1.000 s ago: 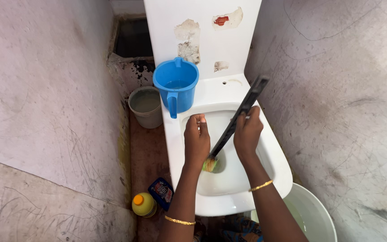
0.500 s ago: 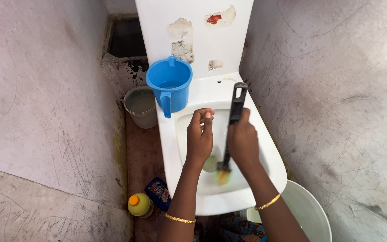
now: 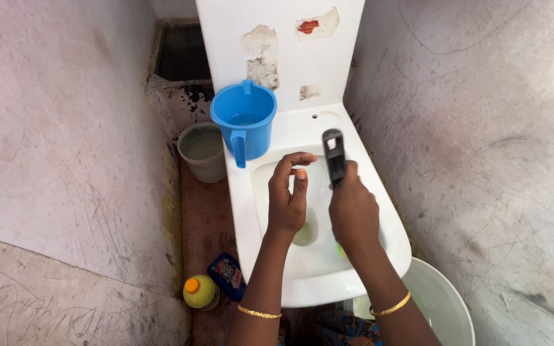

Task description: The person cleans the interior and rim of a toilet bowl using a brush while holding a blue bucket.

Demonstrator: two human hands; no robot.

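Note:
My right hand (image 3: pixel 352 211) grips the black handle of a toilet brush (image 3: pixel 334 157), held almost upright over the white toilet bowl (image 3: pixel 246 211). Only a sliver of the brush's green bristle head shows below my hand, low in the bowl on the near right side. My left hand (image 3: pixel 288 195) hovers over the bowl's left half with its fingers loosely curled and nothing in it. Each wrist wears a thin gold bangle. A blue plastic jug (image 3: pixel 243 122) with water stands on the toilet's back ledge, left of my hands.
A grey bucket (image 3: pixel 203 152) sits on the floor left of the toilet. A yellow bottle with an orange cap (image 3: pixel 199 291) and a blue packet (image 3: pixel 228 274) lie at the lower left. A white bucket (image 3: pixel 447 307) stands at the lower right. Scuffed walls close in on both sides.
The brush handle has swung from leaning right to nearly upright, and its head has moved from the drain hole toward the bowl's near right side. My left hand's fingers have loosened.

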